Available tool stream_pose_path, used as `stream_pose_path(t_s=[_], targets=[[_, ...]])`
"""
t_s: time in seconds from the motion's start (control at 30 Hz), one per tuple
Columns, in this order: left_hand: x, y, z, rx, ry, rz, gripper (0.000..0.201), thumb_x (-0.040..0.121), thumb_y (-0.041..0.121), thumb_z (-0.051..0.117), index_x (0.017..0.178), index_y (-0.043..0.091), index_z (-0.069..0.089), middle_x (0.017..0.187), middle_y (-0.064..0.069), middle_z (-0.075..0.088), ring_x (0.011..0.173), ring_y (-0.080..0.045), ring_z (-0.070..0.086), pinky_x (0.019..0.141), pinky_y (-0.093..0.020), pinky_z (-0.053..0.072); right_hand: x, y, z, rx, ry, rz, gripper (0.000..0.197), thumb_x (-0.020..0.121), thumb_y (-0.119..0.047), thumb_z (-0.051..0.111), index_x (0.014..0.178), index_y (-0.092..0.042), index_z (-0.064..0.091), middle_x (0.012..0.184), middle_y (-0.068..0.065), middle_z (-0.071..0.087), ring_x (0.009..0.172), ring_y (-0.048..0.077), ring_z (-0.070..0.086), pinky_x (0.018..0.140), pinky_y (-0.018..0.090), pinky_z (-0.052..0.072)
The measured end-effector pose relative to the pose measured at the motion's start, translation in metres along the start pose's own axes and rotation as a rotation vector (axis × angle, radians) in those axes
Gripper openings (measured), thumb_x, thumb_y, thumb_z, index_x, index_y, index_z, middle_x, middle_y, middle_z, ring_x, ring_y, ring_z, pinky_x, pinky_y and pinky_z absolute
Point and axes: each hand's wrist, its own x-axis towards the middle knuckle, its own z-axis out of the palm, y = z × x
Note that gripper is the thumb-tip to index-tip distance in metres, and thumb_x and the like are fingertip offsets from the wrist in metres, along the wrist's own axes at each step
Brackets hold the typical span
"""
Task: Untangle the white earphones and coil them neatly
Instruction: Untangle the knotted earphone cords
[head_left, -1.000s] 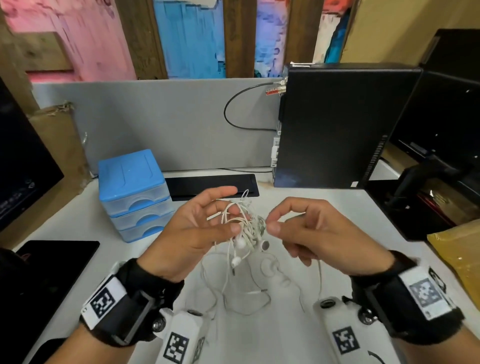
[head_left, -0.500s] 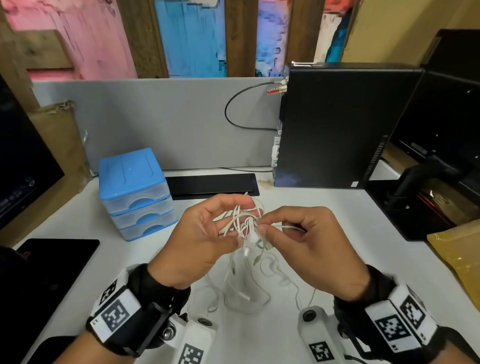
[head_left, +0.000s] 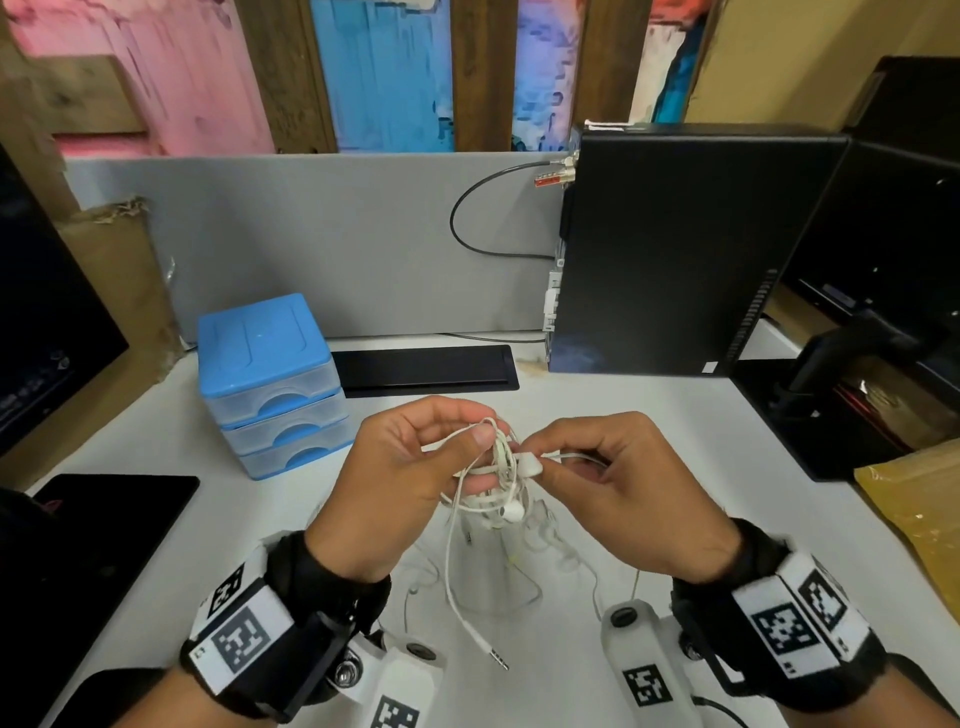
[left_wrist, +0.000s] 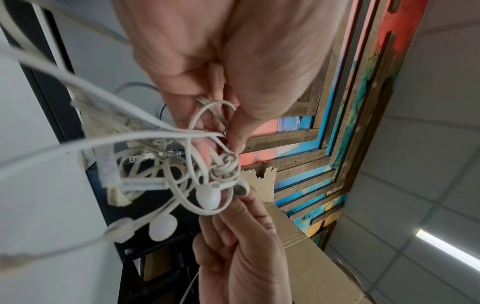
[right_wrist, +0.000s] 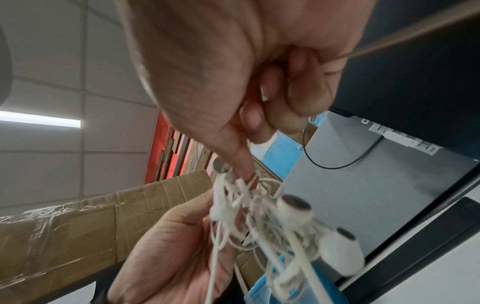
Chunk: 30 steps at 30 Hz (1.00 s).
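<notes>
The left hand (head_left: 400, 478) curls its thumb and fingers around a tangled bundle of thin white wired earphones (head_left: 498, 462), pinching the knot of cable against the fingertips and holding it in the air above the white desk (head_left: 597, 415). The right hand (head_left: 623, 499) meets it from the other side, thumb and forefinger closed on a small white piece of the same cable at the edge of the knot, the remaining fingers folded in toward the palm. In the left wrist view the knot shows as several tight loops with rounded white earbuds (left_wrist: 207, 197) hanging just below the fingertips; the right wrist view is blurred but shows the same cluster between the two hands. From the bundle, loose strands drop toward the desk, and one longer strand ends in a silver-tipped white audio plug (head_left: 491, 652) near the front edge, between the two wrists.

Behind the hands, to the left, stands a small blue-topped plastic drawer unit with three clear drawers (head_left: 270, 384). A flat black rectangular panel (head_left: 423, 370) lies beside it, and an upright black computer case (head_left: 675, 249) stands against the grey partition (head_left: 311, 249) on the right.
</notes>
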Motion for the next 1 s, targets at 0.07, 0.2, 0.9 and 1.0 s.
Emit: stream_pose_path(t_s=[0.07, 0.2, 0.9, 1.0], targets=[[-0.002, -0.001, 0.002, 0.016, 0.019, -0.007, 0.011, 0.085, 0.003, 0.068, 0.095, 0.000, 0.071, 0.093, -0.015, 0.077, 0.075, -0.023, 0.074, 0.059, -0.026, 0.058, -0.001, -0.002, -0.004, 0.095, -0.078, 0.006, 0.013, 0.091, -0.006, 0.070, 0.089, -0.016, 0.079, 0.052, 0.019, 0.047, 0.046, 0.011, 0.029, 0.050, 0.020, 0.031], [-0.004, -0.002, 0.007, 0.085, 0.049, 0.018, 0.009, 0.087, 0.002, 0.068, 0.095, 0.003, 0.072, 0.090, -0.009, 0.078, 0.071, -0.018, 0.073, 0.062, -0.028, 0.058, 0.001, -0.001, 0.000, 0.317, -0.138, 0.033, 0.005, 0.087, -0.012, 0.074, 0.087, -0.007, 0.075, 0.064, 0.039, 0.052, 0.046, 0.039, 0.032, 0.048, 0.039, 0.033], [-0.005, 0.010, 0.000, 0.084, -0.141, 0.018, 0.041, 0.097, -0.010, 0.041, 0.117, 0.013, 0.068, 0.114, 0.000, 0.075, 0.104, -0.020, 0.072, 0.083, -0.033, 0.059, -0.001, -0.002, 0.016, 0.319, 0.108, 0.065, 0.007, 0.084, -0.002, 0.076, 0.079, -0.005, 0.073, 0.066, 0.033, 0.057, 0.046, 0.025, 0.036, 0.047, 0.025, 0.038], [-0.004, 0.010, -0.002, 0.024, -0.150, 0.039, 0.041, 0.096, -0.012, 0.042, 0.120, 0.010, 0.066, 0.119, -0.004, 0.073, 0.109, -0.021, 0.070, 0.085, -0.029, 0.057, -0.002, 0.002, 0.018, 0.290, 0.102, 0.050, 0.011, 0.083, -0.004, 0.077, 0.076, -0.011, 0.072, 0.064, 0.033, 0.054, 0.044, 0.028, 0.038, 0.046, 0.028, 0.037]])
